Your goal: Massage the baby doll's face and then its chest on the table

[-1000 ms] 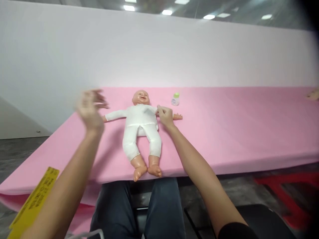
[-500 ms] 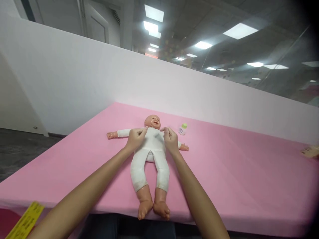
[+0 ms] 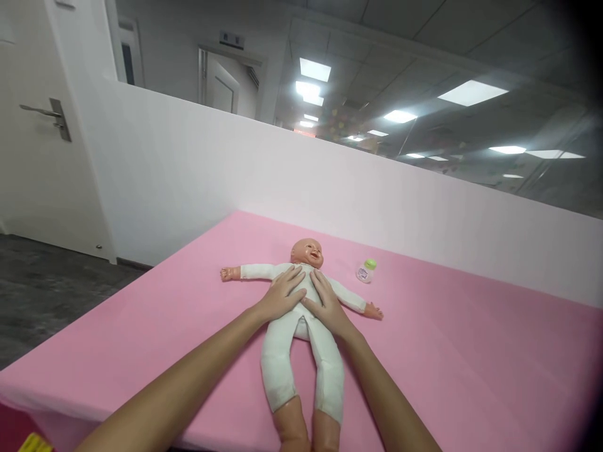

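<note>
Pink tabletop (image 3: 471,351) runs wide at frame right; our left hand (image 3: 281,296) and right hand (image 3: 326,304) lie flat, fingers spread, gripping nothing, on the doll (image 3: 301,326), its feet cut off below.

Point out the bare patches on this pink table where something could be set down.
The widest bare stretch of the pink table lies right of the doll, beyond the small bottle. Another runs left of the doll, from its outstretched arm to the table's near edge. It is crowded at the doll's chest, where the left hand and right hand lie flat.
</note>
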`<state>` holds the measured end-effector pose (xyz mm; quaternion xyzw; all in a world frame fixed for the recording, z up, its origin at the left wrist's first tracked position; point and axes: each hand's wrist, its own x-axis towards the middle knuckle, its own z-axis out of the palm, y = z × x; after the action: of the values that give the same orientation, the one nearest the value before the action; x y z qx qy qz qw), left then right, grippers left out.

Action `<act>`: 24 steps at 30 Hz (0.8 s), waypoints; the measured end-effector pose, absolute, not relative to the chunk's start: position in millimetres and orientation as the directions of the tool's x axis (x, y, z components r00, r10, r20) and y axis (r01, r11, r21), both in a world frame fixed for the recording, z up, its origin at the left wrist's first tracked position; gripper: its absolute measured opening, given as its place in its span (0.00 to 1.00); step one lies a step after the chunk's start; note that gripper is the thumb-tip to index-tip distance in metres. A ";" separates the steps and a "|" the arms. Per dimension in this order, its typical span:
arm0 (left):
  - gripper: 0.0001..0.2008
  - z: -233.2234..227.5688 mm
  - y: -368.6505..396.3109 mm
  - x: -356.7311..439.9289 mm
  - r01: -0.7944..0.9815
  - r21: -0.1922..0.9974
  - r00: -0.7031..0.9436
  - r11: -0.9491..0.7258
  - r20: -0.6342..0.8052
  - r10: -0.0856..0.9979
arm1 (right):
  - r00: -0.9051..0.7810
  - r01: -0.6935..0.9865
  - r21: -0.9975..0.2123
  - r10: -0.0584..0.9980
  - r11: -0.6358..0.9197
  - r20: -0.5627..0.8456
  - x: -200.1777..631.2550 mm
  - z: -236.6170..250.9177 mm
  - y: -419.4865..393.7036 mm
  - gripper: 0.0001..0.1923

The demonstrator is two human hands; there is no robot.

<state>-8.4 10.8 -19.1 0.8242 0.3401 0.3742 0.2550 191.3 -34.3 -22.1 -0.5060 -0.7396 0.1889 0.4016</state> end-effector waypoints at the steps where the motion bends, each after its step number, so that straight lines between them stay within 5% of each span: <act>1: 0.26 -20.3 11.4 -8.5 0.372 0.682 0.491 -0.629 0.431 0.757 | -0.157 0.585 -0.705 0.909 0.401 0.387 191.6 -22.3 -33.6 0.42; 11: 0.10 3.5 -4.1 -10.8 0.313 0.665 0.421 -0.678 0.543 0.727 | -0.071 0.514 -0.678 0.813 0.526 0.578 189.2 -13.5 -37.1 0.14; 14: 0.09 4.8 -5.7 -9.9 0.327 0.658 0.405 -0.679 0.551 0.730 | -0.066 0.530 -0.673 0.816 0.516 0.574 190.1 -14.4 -37.8 0.16; 20: 0.21 -8.7 2.8 -8.8 0.379 0.641 0.423 -0.668 0.522 0.741 | -0.092 0.571 -0.710 0.891 0.412 0.444 194.2 -16.2 -41.0 0.36; 24: 0.23 -15.9 7.8 -9.5 0.389 0.652 0.427 -0.651 0.499 0.755 | -0.085 0.566 -0.721 0.898 0.400 0.432 194.5 -14.4 -41.9 0.35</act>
<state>-9.5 7.8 -15.9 0.8137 0.3514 0.4040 0.2261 194.5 -41.9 -14.4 -0.5142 -0.7118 0.1888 0.4397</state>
